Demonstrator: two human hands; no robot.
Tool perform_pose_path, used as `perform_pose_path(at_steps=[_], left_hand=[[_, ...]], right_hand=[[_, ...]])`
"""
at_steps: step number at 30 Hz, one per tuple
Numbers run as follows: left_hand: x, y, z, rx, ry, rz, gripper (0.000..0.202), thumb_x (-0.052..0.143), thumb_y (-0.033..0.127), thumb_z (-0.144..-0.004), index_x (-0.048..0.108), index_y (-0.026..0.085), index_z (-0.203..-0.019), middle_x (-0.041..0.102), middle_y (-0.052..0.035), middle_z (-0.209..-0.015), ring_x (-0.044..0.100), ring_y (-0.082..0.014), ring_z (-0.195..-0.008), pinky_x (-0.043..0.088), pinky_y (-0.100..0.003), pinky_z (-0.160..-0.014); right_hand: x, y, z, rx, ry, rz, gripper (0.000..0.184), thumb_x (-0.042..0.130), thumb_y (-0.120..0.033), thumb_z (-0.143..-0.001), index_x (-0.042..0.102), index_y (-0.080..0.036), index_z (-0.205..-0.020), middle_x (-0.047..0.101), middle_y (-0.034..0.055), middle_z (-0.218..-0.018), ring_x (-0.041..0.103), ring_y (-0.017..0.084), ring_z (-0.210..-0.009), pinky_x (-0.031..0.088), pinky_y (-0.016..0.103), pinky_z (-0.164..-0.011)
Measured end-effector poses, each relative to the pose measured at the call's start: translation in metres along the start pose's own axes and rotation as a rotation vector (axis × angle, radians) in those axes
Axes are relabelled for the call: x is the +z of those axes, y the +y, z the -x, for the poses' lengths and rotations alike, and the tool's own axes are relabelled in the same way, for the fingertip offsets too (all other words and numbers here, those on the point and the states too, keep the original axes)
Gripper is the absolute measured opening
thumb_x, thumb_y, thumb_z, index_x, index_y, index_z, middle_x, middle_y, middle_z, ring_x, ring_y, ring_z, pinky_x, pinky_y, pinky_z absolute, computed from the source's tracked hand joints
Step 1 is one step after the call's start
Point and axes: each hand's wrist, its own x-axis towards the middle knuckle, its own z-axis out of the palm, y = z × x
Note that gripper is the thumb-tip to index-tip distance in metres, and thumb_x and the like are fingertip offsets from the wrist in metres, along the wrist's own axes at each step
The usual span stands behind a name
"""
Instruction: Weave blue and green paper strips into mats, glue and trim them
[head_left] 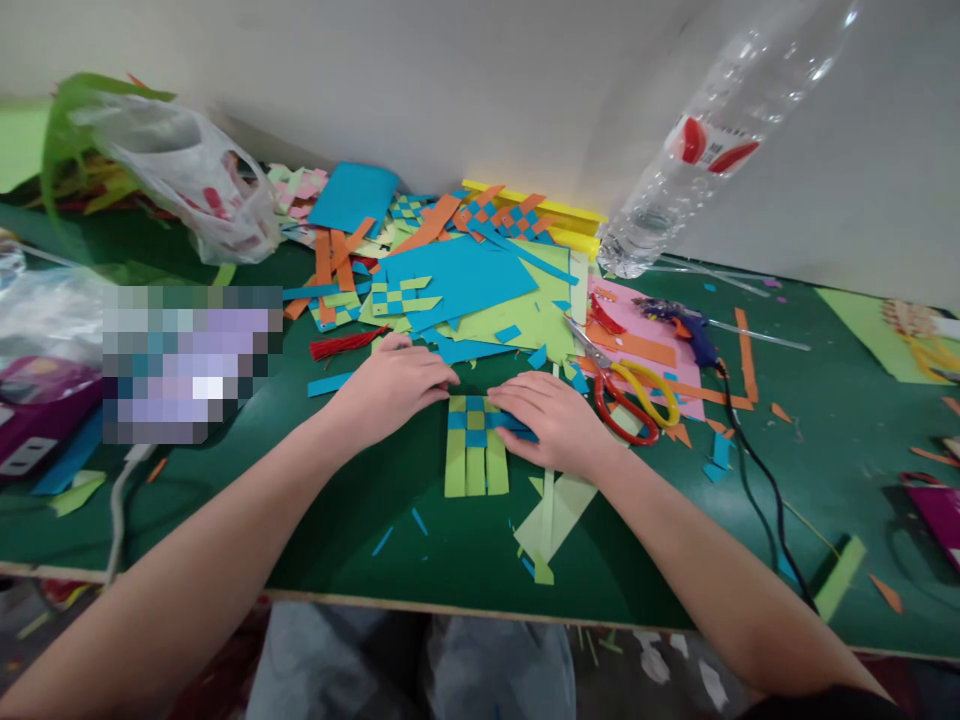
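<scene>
A flat, woven paper piece with blue and green squares and long green strips (pixel 476 455) lies near the middle of the smooth green worktop's (pixel 322 540) front edge. The left hand (pixel 401 385) is half curled, fingertips by the paper's back left corner; I can't tell if it pinches anything. The right hand (pixel 551 420) bends over flat blue paper strips (pixel 525 434); I can't tell if it grips them. Shiny metal scissors with round red and yellow handles (pixel 604 365) lie beside it.

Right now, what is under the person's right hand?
Under the right hand, blue strips of the woven paper piece show near the thumb; whatever the palm covers cannot be seen.
</scene>
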Motion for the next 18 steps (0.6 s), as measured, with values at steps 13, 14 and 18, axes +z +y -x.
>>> perform_pose_path(at_steps=[13,14,18], left_hand=[[0.0023,0.0086,-0.0035,0.102,-0.059,0.178,0.027,0.057,0.045,-0.09,0.063,0.025,-0.106,0.068,-0.002,-0.112,0.059,-0.0197,-0.107,0.034,-0.035,-0.091],[0.0031,0.0086,-0.0033,0.101,-0.06,0.178,0.028,0.059,0.045,-0.088,0.063,0.025,-0.107,0.069,-0.0019,-0.111,0.059,-0.0198,-0.106,0.034,-0.035,-0.091],[0.0054,0.0066,-0.0023,0.099,-0.043,0.168,0.028,0.062,0.045,-0.086,0.063,0.025,-0.105,0.069,-0.001,-0.108,0.059,-0.0194,-0.104,0.033,-0.035,-0.089]], right_hand=[[-0.0014,-0.0015,0.0011,-0.059,0.214,0.09,0.014,0.056,-0.021,-0.086,0.067,-0.018,-0.077,0.075,0.0032,-0.08,0.071,0.016,-0.076,0.058,0.033,-0.08],[-0.0012,-0.0016,0.0012,-0.061,0.209,0.089,0.014,0.056,-0.021,-0.086,0.067,-0.017,-0.077,0.075,0.0035,-0.08,0.07,0.016,-0.075,0.058,0.032,-0.079],[-0.0012,-0.0022,0.0011,-0.062,0.198,0.108,0.015,0.056,-0.021,-0.086,0.067,-0.017,-0.076,0.075,0.0025,-0.079,0.07,0.015,-0.072,0.057,0.033,-0.081]])
